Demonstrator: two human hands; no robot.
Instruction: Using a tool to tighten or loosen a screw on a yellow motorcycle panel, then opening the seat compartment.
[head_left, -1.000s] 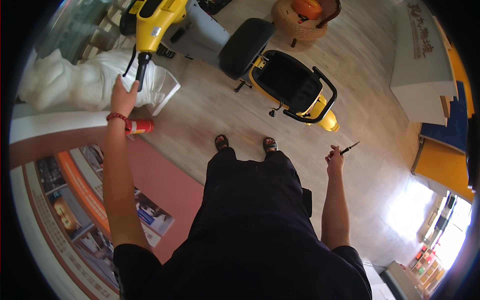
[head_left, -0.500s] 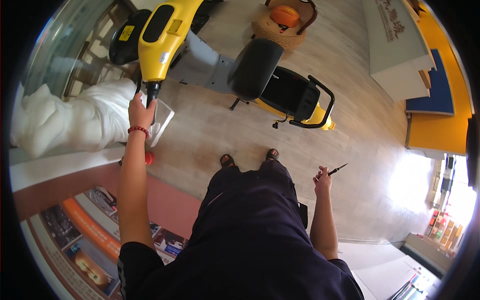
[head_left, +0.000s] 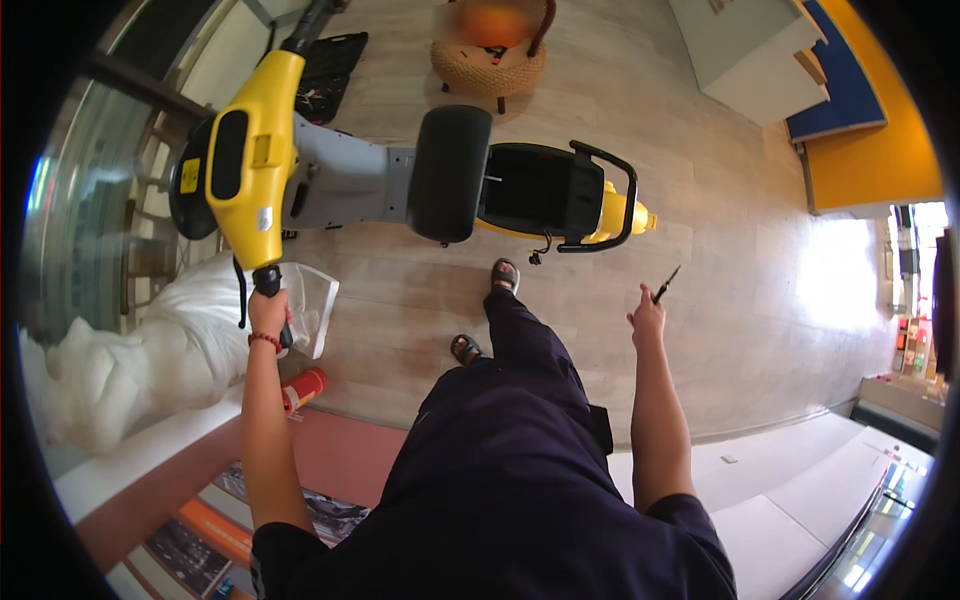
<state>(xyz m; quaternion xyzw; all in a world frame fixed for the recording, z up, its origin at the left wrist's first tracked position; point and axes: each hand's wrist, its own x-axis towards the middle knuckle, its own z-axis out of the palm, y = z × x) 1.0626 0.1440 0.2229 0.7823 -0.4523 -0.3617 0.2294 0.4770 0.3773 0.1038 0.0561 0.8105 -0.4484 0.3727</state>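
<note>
A yellow-and-grey electric scooter [head_left: 255,150] stands crosswise ahead of me, its front at the left. My left hand [head_left: 268,315] is closed around its near black handlebar grip [head_left: 266,280], and a brake lever [head_left: 240,292] sticks out beside it. The black seat [head_left: 450,175] is at the scooter's middle, and behind it lies an open black compartment [head_left: 545,190] with a rear rack bar [head_left: 628,195]. Out to the right, apart from the scooter, my right hand [head_left: 647,315] holds a slim black screwdriver [head_left: 667,284], tip pointing away from me.
Beyond the scooter are an open black tool case [head_left: 330,75] and a wicker chair [head_left: 490,68] bearing an orange helmet [head_left: 492,25]. A white draped figure [head_left: 180,330] and red cylinder [head_left: 303,389] flank my left arm. White cabinets [head_left: 765,465] stand at lower right, a yellow-and-blue counter [head_left: 870,165] at far right.
My feet have stepped, one now ahead of the other. The scooter appears lower and further left in view, my left hand still on its grip. The right hand keeps the screwdriver.
</note>
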